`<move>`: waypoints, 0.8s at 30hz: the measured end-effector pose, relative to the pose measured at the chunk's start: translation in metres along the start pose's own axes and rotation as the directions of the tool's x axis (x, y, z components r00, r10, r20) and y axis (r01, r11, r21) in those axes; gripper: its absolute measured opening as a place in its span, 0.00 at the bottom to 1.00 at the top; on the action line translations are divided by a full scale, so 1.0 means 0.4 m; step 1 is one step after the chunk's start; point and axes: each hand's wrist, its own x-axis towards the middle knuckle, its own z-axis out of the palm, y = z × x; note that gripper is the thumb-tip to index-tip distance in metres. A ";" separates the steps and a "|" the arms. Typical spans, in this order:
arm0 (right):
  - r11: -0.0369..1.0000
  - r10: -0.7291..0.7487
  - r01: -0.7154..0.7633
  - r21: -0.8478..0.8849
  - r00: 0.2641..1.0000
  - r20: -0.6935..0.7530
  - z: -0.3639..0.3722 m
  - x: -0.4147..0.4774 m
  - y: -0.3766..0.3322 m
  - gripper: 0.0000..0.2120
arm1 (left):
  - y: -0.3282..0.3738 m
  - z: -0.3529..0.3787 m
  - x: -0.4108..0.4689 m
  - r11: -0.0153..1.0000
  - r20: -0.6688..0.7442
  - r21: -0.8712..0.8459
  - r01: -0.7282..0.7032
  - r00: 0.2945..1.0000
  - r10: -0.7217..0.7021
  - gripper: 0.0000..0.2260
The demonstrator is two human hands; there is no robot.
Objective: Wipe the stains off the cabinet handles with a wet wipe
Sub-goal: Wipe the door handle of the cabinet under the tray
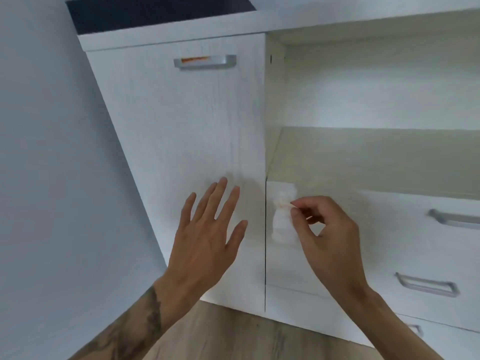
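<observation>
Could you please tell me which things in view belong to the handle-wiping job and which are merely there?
Job: wet wipe, pinched in right hand; stained door handle; drawer handles; open left hand.
Merely there: empty shelf; wood floor; wall.

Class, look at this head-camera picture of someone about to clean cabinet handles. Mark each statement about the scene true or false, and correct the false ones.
1. The right hand pinches a white wet wipe. True.
2. The door handle carries an orange stain. True.
3. The left hand grips the door handle. False: it is open, fingers spread, well below the handle.
4. The wipe is pressed on the stain. False: it is held far below it.
5. The drawer handles are on the right. True.
</observation>
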 end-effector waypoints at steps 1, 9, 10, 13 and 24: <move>1.000 -0.009 0.008 -0.007 1.000 -0.017 0.022 0.021 -0.036 0.05 | -0.034 -0.016 0.026 1.000 -0.026 -0.009 -0.016 1.000 0.016 0.29; 0.998 -0.050 0.044 -0.044 0.987 -0.155 0.117 0.186 -0.294 0.08 | -0.249 -0.140 0.222 0.988 -0.203 -0.123 -0.097 0.977 0.071 0.29; 0.997 -0.058 0.049 -0.057 0.983 -0.175 0.123 0.204 -0.322 0.08 | -0.270 -0.153 0.243 0.984 -0.243 -0.144 -0.106 0.968 0.069 0.28; 0.994 -0.090 0.071 -0.088 0.968 -0.236 0.139 0.252 -0.397 0.08 | -0.327 -0.181 0.307 0.973 -0.380 -0.187 -0.134 0.923 0.054 0.26; 0.941 -0.216 0.099 -0.323 0.912 -0.348 0.214 0.408 -0.464 0.09 | -0.461 -0.159 0.511 0.944 -0.524 -0.174 -0.279 0.838 0.151 0.26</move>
